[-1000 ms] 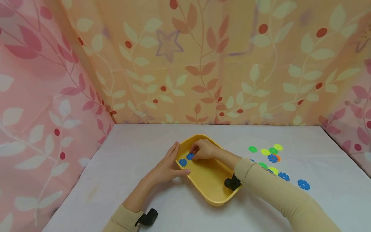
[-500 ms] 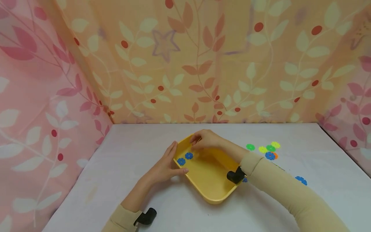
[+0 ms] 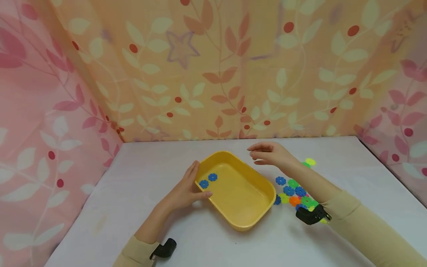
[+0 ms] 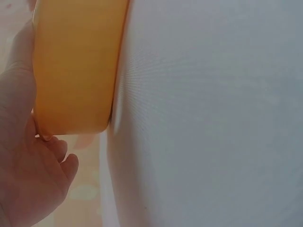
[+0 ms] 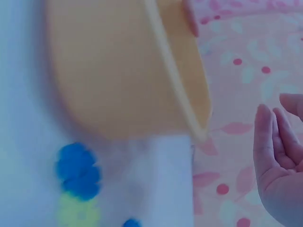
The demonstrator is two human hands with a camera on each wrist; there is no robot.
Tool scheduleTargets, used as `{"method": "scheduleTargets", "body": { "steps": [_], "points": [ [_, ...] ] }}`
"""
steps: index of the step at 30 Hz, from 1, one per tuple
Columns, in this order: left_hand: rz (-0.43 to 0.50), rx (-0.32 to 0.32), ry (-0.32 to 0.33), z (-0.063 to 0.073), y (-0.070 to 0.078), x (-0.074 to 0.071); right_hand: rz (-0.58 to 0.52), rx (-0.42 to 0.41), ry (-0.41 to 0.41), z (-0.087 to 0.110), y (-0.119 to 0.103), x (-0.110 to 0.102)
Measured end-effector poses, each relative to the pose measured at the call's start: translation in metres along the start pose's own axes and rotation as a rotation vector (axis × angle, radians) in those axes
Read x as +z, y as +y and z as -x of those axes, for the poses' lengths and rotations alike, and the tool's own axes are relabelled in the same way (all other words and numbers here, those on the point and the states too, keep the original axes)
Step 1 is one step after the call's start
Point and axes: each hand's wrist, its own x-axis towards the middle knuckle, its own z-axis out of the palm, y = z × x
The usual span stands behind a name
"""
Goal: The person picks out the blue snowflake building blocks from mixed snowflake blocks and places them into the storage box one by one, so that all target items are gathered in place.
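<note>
A yellow plastic tray lies at an angle on the table. Two blue notched plastic discs lie together in its left corner, the lower one right by the wall. My left hand holds the tray's left side, thumb over the rim and fingers along the outside; the left wrist view has this hand round the tray's corner. To the right of the tray's far end, my right hand is in the air, fingers loosely bent and nothing in them. The right wrist view shows those fingers bare too.
Several notched discs in blue, green, yellow and orange, among them an orange disc, are spread right of the tray, partly under my right forearm. A black wrist camera hangs over them. Patterned cloth walls stand behind and beside the white table.
My right hand has lifted out of the tray and moved right, past its rim. Both blue discs stay inside. My left hand keeps its hold. The view has turned slightly right.
</note>
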Motion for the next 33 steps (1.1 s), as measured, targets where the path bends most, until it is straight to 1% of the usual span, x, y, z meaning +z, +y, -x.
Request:
{"method": "scheduleTargets", "body": {
  "steps": [2,5,8,11,15,17,20,23,26,29,33],
  "points": [
    [-0.004,0.001,0.003,0.000,0.000,-0.001,-0.026,0.029,0.033,0.012,0.010,-0.008],
    [-0.012,0.001,0.010,0.001,0.000,-0.002,-0.041,0.085,0.049,0.031,0.027,-0.017],
    [-0.008,0.005,0.013,0.002,0.000,-0.003,-0.022,0.143,0.027,0.048,0.044,-0.024],
    [-0.007,0.005,0.012,0.002,0.001,-0.003,0.033,0.165,-0.014,0.062,0.058,-0.029],
    [-0.013,0.006,0.015,0.001,0.000,-0.003,0.088,0.122,-0.074,0.074,0.068,-0.030],
    [-0.011,0.005,0.017,0.001,0.000,-0.003,0.148,0.093,-0.095,0.077,0.071,-0.029],
    [-0.002,0.010,0.018,0.001,-0.002,-0.002,0.254,0.064,-0.104,0.080,0.075,-0.025],
    [0.005,0.015,0.016,0.000,-0.002,-0.001,0.346,0.042,-0.092,0.083,0.080,-0.022],
    [0.006,0.018,0.015,0.000,-0.002,0.000,0.407,0.011,-0.070,0.085,0.083,-0.020],
    [0.006,0.016,0.015,0.000,-0.001,0.001,0.446,-0.022,-0.050,0.087,0.086,-0.019],
    [0.007,0.011,0.013,0.000,0.001,0.002,0.453,-0.056,-0.044,0.090,0.091,-0.019]
  ]
}}
